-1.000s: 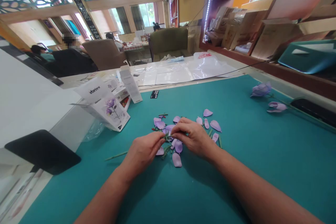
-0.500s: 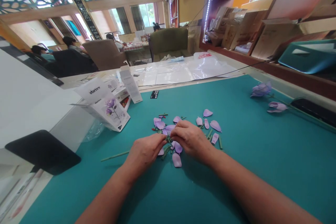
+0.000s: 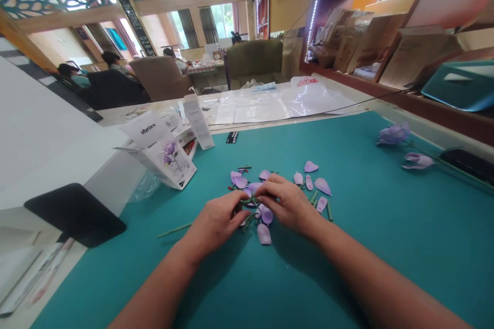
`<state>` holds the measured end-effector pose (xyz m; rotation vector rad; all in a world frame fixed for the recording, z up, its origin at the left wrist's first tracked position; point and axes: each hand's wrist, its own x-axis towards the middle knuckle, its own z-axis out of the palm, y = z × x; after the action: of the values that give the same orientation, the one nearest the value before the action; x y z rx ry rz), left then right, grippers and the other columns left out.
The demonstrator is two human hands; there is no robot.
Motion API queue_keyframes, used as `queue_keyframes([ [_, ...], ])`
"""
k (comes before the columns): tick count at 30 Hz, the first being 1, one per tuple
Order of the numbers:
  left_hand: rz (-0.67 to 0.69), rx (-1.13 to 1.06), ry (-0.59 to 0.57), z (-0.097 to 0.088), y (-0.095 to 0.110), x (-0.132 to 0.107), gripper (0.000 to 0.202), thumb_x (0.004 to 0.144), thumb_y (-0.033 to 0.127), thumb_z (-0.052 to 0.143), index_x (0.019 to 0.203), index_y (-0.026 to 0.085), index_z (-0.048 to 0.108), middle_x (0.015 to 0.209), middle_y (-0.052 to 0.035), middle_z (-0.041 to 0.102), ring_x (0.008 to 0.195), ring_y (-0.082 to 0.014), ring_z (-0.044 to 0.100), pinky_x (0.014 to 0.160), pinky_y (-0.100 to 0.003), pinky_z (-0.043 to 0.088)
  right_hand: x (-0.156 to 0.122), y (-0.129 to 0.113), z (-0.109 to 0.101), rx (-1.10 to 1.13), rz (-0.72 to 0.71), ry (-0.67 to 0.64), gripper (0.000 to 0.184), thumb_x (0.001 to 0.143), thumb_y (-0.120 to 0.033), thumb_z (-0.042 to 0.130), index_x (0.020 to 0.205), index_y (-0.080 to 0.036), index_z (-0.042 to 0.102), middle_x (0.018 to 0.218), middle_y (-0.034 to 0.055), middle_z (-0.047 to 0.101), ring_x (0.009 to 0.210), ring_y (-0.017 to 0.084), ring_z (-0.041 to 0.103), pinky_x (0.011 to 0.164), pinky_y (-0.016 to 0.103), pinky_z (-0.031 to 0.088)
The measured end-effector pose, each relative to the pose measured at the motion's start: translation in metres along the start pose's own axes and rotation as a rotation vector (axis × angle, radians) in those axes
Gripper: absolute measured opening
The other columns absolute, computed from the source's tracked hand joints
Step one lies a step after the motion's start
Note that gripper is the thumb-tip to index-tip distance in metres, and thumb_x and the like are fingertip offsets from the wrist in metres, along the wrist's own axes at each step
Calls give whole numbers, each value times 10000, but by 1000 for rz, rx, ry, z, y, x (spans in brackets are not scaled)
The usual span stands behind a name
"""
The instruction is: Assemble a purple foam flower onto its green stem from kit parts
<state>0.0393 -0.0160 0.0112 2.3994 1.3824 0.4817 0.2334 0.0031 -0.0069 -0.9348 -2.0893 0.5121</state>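
Observation:
My left hand (image 3: 222, 217) and my right hand (image 3: 284, 200) meet over the middle of the green mat (image 3: 328, 277). Between their fingertips is a small green plastic stem piece (image 3: 249, 200), gripped from both sides; its exact shape is partly hidden by the fingers. Loose purple petals (image 3: 264, 234) lie under and around the hands, along with another green piece (image 3: 248, 223). To the right of my right hand are more petals (image 3: 322, 185) and short green stems (image 3: 329, 211). A long green stem (image 3: 173, 230) sticks out left of my left hand.
An opened flower-kit box (image 3: 170, 162) stands at the left behind a black tablet-like panel (image 3: 77, 215). A finished purple flower (image 3: 393, 134) lies at the right beside a dark object (image 3: 466, 160). Clear plastic sheets (image 3: 262, 108) cover the back ledge. People sit in the background.
The view has shifted slightly, moving everything a little to the right. My left fingers have opened out a bit around the green piece, which now lies more sideways between both hands.

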Motion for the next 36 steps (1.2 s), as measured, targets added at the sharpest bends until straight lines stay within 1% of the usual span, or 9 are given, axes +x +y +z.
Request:
queue_keyframes([
  [3, 20, 43, -5, 0, 2, -1, 182, 908, 268, 482, 1037, 203, 593, 949, -35, 700, 801, -170, 648, 679, -247, 462, 0, 0, 1, 11, 4, -14, 125, 850, -97, 559, 802, -187, 631, 746, 14, 533, 759, 147, 530, 659, 247, 422],
  [6, 38, 72, 7, 1, 2, -1, 228, 941, 287, 419, 1021, 203, 615, 968, -42, 698, 844, -171, 647, 717, -253, 473, -1, 0, 2, 10, -7, -22, 128, 844, -94, 563, 796, -188, 635, 746, 20, 545, 774, 156, 535, 663, 254, 428],
  [8, 45, 75, 20, 2, 1, -2, 249, 947, 293, 404, 1016, 205, 626, 961, -40, 700, 837, -166, 645, 715, -250, 474, -1, 0, 2, 4, -24, -17, 142, 857, -98, 543, 805, -189, 639, 763, 26, 550, 763, 153, 537, 662, 256, 434],
  [12, 62, 77, 38, 1, 1, -2, 260, 945, 298, 405, 993, 205, 643, 909, -34, 701, 789, -156, 641, 660, -231, 464, -1, -1, 1, -5, -62, -18, 158, 883, -117, 513, 837, -184, 647, 791, 37, 551, 744, 148, 540, 657, 258, 440],
  [16, 86, 68, 40, 0, 0, -1, 265, 947, 300, 401, 1008, 199, 638, 891, -37, 699, 782, -155, 641, 659, -229, 465, -1, -2, 0, 0, -84, -4, 157, 882, -112, 513, 835, -176, 648, 779, 37, 559, 735, 145, 547, 650, 250, 438],
  [21, 93, 66, 41, 0, -2, 0, 270, 945, 301, 392, 1006, 210, 639, 856, -32, 694, 771, -156, 637, 679, -236, 471, -1, -3, 1, -20, 5, 6, 110, 845, -122, 580, 785, -189, 643, 771, 19, 567, 695, 130, 556, 624, 235, 427],
  [27, 103, 72, 43, 2, -3, 0, 267, 949, 306, 382, 965, 208, 630, 849, -27, 692, 756, -153, 638, 638, -225, 455, 0, -5, 0, -8, -46, -12, 152, 870, -105, 530, 797, -185, 635, 779, 33, 565, 720, 144, 544, 646, 247, 439],
  [31, 101, 48, 37, 1, -3, 0, 259, 943, 303, 391, 966, 203, 629, 873, -32, 701, 769, -160, 643, 656, -235, 462, 0, -5, -1, 11, -51, -15, 152, 862, -91, 538, 796, -183, 640, 770, 30, 565, 716, 140, 544, 638, 243, 432],
  [36, 53, -54, 23, -3, -2, 0, 198, 902, 273, 460, 992, 218, 628, 914, -16, 712, 800, -164, 650, 708, -245, 471, 1, -1, 0, 45, 63, -16, 127, 838, -92, 574, 786, -180, 649, 748, 16, 568, 705, 138, 560, 642, 250, 424],
])
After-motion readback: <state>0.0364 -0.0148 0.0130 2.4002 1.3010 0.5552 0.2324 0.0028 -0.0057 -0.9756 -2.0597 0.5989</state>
